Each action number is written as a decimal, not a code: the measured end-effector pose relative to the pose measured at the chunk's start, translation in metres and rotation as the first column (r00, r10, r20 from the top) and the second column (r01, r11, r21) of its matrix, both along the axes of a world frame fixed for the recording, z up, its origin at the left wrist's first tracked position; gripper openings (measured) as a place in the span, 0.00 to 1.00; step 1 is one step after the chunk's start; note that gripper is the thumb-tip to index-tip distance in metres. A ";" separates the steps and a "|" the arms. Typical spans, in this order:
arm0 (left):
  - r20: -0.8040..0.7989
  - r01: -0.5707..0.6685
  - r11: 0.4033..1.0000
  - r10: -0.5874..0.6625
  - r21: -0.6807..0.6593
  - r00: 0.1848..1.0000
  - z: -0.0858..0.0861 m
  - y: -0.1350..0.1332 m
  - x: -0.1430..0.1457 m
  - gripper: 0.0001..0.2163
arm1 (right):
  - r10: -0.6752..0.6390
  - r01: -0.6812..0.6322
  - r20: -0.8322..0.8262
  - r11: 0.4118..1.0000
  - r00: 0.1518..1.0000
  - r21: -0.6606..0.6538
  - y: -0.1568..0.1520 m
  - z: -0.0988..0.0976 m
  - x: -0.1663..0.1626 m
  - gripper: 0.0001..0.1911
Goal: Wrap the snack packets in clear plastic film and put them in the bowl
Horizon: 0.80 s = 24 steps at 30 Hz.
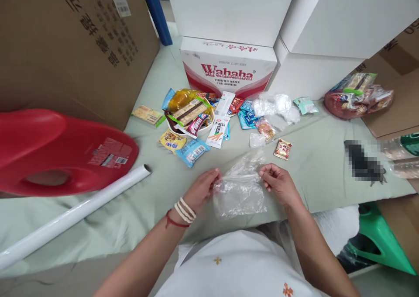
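Observation:
A clear plastic bag [240, 192] hangs between my two hands above the pale green cloth [314, 166]. My left hand [203, 190] pinches the bag's left top edge, and my right hand [278, 183] pinches its right top edge. The bag looks empty and crumpled. Just beyond it lie loose snack packets: a blue one [192, 151], a yellow cookie packet [171, 140], a white stick-biscuit packet [218, 132] and a small red-and-gold packet [283, 149]. A white bowl [209, 125] heaped with packets stands behind them.
A Wahaha water carton [229, 65] and white boxes stand at the back. A red plastic stool [59, 153] and a white roll [75, 212] lie at left, beside a large brown carton [72, 43]. A filled bag of snacks [358, 97] sits at right, with a green stool [379, 240] lower right.

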<state>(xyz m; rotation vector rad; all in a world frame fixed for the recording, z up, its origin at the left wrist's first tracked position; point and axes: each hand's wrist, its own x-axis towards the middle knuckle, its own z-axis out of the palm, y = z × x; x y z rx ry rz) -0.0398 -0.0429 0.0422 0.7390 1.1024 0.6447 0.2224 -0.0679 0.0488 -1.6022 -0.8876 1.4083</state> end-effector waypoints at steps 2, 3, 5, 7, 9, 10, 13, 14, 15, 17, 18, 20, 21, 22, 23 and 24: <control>-0.300 -0.001 0.948 0.102 0.319 0.948 0.001 -0.006 0.004 0.19 | 0.021 -0.021 0.000 1.000 1.000 0.009 -0.002 -0.004 -0.003 0.22; -0.408 0.057 0.902 0.136 0.427 0.903 0.002 -0.008 0.006 0.19 | 0.035 -0.035 -0.005 0.999 0.999 0.015 -0.003 -0.006 -0.005 0.22; -0.538 0.204 0.844 0.116 0.497 0.835 0.000 -0.009 0.012 0.19 | 0.069 -0.068 -0.007 0.997 0.998 0.027 -0.005 -0.009 -0.007 0.21; -0.600 0.296 0.847 0.033 0.442 0.800 -0.005 -0.007 0.015 0.17 | 0.088 -0.088 0.009 0.995 0.996 0.038 -0.007 -0.010 -0.004 0.20; -0.577 0.277 0.887 -0.015 0.369 0.817 -0.011 -0.004 0.016 0.17 | 0.089 -0.090 0.037 0.995 0.995 0.042 -0.010 -0.011 0.002 0.20; -0.530 0.231 0.914 -0.022 0.333 0.848 -0.013 -0.003 0.016 0.17 | 0.082 -0.084 0.051 0.996 0.995 0.043 -0.012 -0.012 0.006 0.20; -0.347 0.067 0.971 0.017 0.229 0.938 -0.018 -0.003 0.017 0.19 | 0.048 -0.052 0.102 0.998 0.994 0.043 -0.019 -0.014 0.017 0.20; -0.311 0.031 0.977 0.037 0.212 0.950 -0.018 -0.004 0.018 0.20 | 0.026 -0.032 0.126 0.998 0.992 0.045 -0.021 -0.014 0.020 0.20; -0.291 -0.002 0.977 0.065 0.213 0.955 -0.017 -0.006 0.018 0.21 | 0.003 -0.011 0.151 0.999 0.988 0.050 -0.023 -0.014 0.022 0.20; -0.249 -0.066 0.972 0.123 0.223 0.961 -0.016 -0.009 0.019 0.23 | -0.031 0.020 0.173 0.998 0.984 0.064 -0.028 -0.011 0.022 0.20; -0.219 -0.094 0.972 0.142 0.214 0.965 -0.015 -0.011 0.019 0.24 | -0.035 0.024 0.157 0.997 0.987 0.071 -0.029 -0.008 0.019 0.20; -0.155 -0.132 0.978 0.158 0.163 0.975 -0.015 -0.013 0.019 0.26 | 0.001 -0.006 0.073 0.998 0.997 0.069 -0.031 0.000 0.009 0.19; -0.128 -0.138 0.981 0.155 0.136 0.980 -0.016 -0.014 0.019 0.25 | 0.038 -0.039 0.022 0.998 0.999 0.059 -0.030 0.004 0.001 0.19; -0.108 -0.134 0.984 0.147 0.114 0.983 -0.016 -0.015 0.019 0.23 | 0.079 -0.078 -0.018 0.996 0.997 0.049 -0.029 0.008 -0.008 0.20; -0.095 -0.126 0.987 0.136 0.102 0.986 -0.016 -0.015 0.019 0.20 | 0.121 -0.119 -0.044 0.992 0.992 0.041 -0.027 0.011 -0.017 0.21; -0.089 -0.113 0.988 0.122 0.104 0.989 -0.016 -0.016 0.020 0.18 | 0.160 -0.159 -0.055 0.987 0.986 0.034 -0.024 0.012 -0.028 0.21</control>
